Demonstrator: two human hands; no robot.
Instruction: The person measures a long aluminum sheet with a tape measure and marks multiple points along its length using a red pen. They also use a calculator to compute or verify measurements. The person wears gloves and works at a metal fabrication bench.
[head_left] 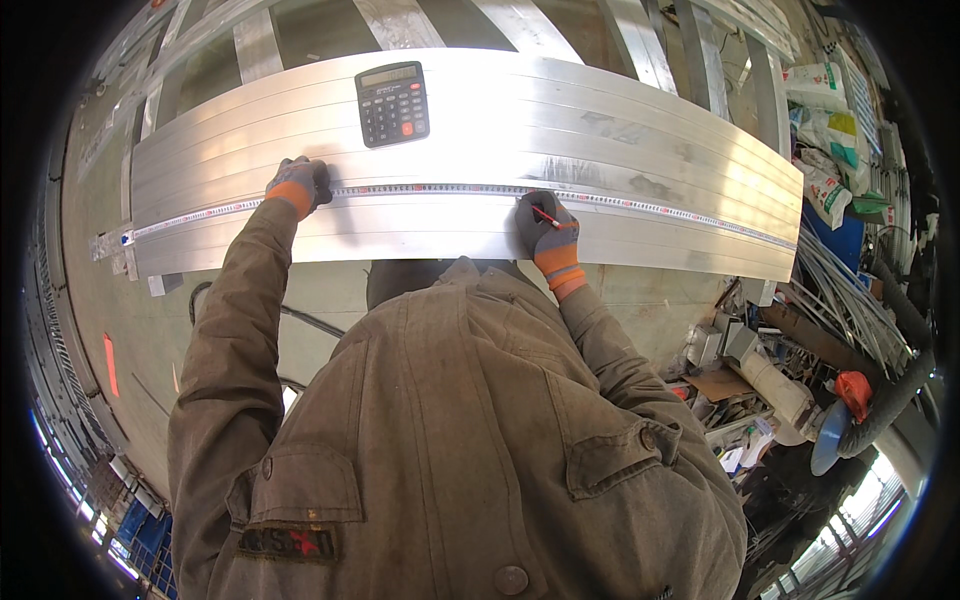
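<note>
A long tape measure (420, 188) lies stretched lengthwise across a flat row of silvery metal bars (460, 150). My left hand (299, 184), in a grey glove with an orange cuff, is over the tape on the left, fingers curled down onto it. To the right of centre, just below the tape's edge, my right hand (548, 228) wears the same kind of glove. Its fingers are closed round a thin red pen (545, 215), whose tip is hidden by the hand. Beyond the tape, a dark calculator (393, 104) rests on the bars.
More metal beams (400, 22) run beneath and behind the bars. At the right are white sacks (824, 190), a bundle of thin rods (850, 285) and a heap of scraps (730, 385). A grey ribbed hose (905, 385) curves along the right side.
</note>
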